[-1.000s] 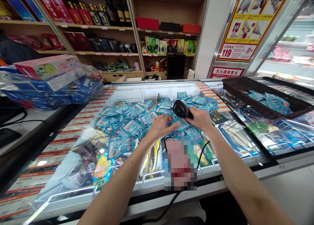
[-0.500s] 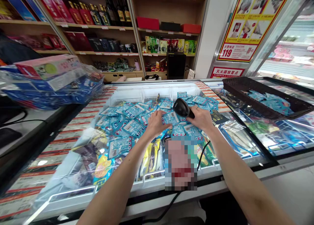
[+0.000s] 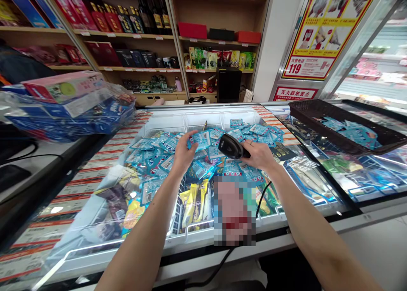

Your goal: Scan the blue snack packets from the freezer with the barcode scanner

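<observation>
My right hand (image 3: pixel 259 154) is wrapped round the handle of a black barcode scanner (image 3: pixel 229 146), whose head points left. Facing it, my left hand (image 3: pixel 185 151) grips a small blue packet (image 3: pixel 204 140) between thumb and fingers. The packet is lifted slightly, with its printed side toward me. Many more blue packets (image 3: pixel 149 159) lie in a loose layer on the freezer's glass top, beneath and around both hands. From the scanner side, a black cable (image 3: pixel 262 200) hangs down toward the front edge.
Yellow-wrapped ice creams (image 3: pixel 194 202) show inside the freezer. On the right, a dark brown basket (image 3: pixel 337 126) holds more blue packets. Boxes in clear plastic (image 3: pixel 70 109) stand at left. A blurred patch (image 3: pixel 234 210) covers something at the front. Stocked shelves (image 3: pixel 127 32) rise behind.
My left hand has moved left and slightly up, and now holds a blue packet off the pile. The scanner has shifted a little left and down, its head tilting lower.
</observation>
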`<state>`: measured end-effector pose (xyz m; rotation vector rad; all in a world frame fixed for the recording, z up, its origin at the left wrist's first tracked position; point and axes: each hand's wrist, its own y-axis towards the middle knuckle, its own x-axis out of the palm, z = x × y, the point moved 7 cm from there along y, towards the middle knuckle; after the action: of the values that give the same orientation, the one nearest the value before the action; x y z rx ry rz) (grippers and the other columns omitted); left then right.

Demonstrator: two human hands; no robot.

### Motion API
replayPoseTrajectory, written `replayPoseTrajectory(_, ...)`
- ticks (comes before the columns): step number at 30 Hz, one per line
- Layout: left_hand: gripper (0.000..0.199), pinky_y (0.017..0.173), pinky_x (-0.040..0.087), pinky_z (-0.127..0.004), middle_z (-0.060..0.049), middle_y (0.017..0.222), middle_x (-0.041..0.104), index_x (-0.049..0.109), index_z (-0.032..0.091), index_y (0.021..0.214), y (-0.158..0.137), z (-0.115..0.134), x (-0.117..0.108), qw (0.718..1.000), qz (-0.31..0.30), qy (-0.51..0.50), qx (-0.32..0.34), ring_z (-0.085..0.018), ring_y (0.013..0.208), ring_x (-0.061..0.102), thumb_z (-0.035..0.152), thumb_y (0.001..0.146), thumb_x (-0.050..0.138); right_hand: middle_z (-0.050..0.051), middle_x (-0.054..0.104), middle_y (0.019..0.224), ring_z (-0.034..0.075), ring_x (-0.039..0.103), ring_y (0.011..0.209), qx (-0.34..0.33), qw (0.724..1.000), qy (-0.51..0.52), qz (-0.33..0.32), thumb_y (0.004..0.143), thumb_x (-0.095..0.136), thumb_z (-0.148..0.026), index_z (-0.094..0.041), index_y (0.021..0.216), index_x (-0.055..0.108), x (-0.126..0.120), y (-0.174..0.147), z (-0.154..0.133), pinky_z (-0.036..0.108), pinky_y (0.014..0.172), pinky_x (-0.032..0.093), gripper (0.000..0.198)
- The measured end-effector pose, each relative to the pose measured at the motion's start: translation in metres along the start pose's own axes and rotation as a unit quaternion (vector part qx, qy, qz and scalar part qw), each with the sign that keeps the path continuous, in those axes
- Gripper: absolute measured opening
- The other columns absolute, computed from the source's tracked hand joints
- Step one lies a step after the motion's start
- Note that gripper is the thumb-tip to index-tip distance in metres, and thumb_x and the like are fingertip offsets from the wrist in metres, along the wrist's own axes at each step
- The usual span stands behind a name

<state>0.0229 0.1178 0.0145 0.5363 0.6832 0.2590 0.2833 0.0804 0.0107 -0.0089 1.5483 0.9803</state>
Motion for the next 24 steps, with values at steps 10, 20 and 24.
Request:
replayPoseTrajectory(10, 0.05, 0.095, 0.044, -0.038, -0.006, 0.117, 0.06, 0.048, 0.022, 0.13, 0.001, 0.001, 0.008, 0.999, -0.032, -0.006, 0.023, -0.021, 0.103, 0.055, 0.024, 0.08, 0.053, 0.007, 0.067, 0.091, 0.018, 0.06, 0.075, -0.021, 1.0, 0.009, -0.011, 0.086, 0.056, -0.044, -0.016, 0.104, 0.06, 0.001, 0.001, -0.005, 0.028, 0.059, 0.035, 0.034)
replayPoseTrajectory(20, 0.049, 0.099, 0.041, -0.039, -0.007, 0.126, 0.057, 0.047, 0.023, 0.131, -0.003, 0.011, 0.01, 0.997, -0.053, -0.023, 0.047, -0.023, 0.112, 0.053, 0.025, 0.082, 0.053, 0.006, 0.067, 0.093, 0.018, 0.059, 0.074, -0.04, 0.999, 0.0, -0.013, 0.086, 0.056, -0.045, -0.016, 0.104, 0.059, -0.001, 0.001, -0.009, 0.028, 0.059, 0.032, 0.034)
replayPoseTrajectory(24, 0.048, 0.098, 0.041, -0.039, -0.007, 0.128, 0.055, 0.046, 0.023, 0.131, -0.004, 0.014, 0.011, 0.997, -0.056, -0.02, 0.054, -0.022, 0.112, 0.053, 0.025, 0.083, 0.051, 0.005, 0.067, 0.091, 0.018, 0.059, 0.074, -0.042, 0.999, -0.004, -0.015, 0.086, 0.057, -0.042, -0.017, 0.103, 0.059, -0.002, 0.002, -0.011, 0.028, 0.059, 0.032, 0.031)
